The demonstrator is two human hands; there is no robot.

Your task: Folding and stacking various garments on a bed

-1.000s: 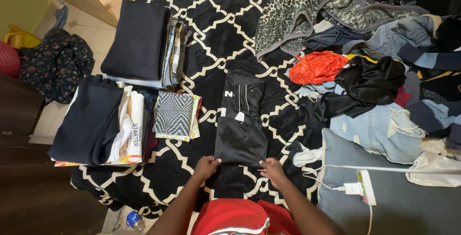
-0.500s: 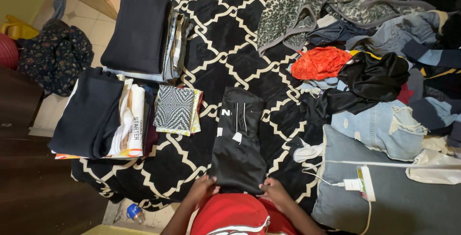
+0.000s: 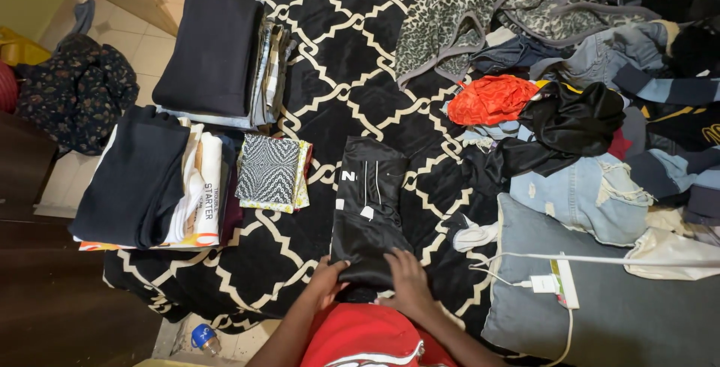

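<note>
At the near edge of the bed, both hands press on a folded black garment.

The left hand [image 3: 328, 275] and right hand [image 3: 409, 279] lie palm-down with fingers spread on the near end of the black garment [image 3: 369, 206], neither closed around it; it lies lengthwise on the black-and-white patterned blanket [image 3: 330, 59]. It looks slick and thin, with pale stripes. To fold it neatly, I would keep the edges lined up and smooth the creases flat. Left sit a small patterned folded cloth [image 3: 268, 171] and dark folded stacks [image 3: 139, 179]; right lies a loose heap with an orange crumpled cloth [image 3: 491, 99].
</note>
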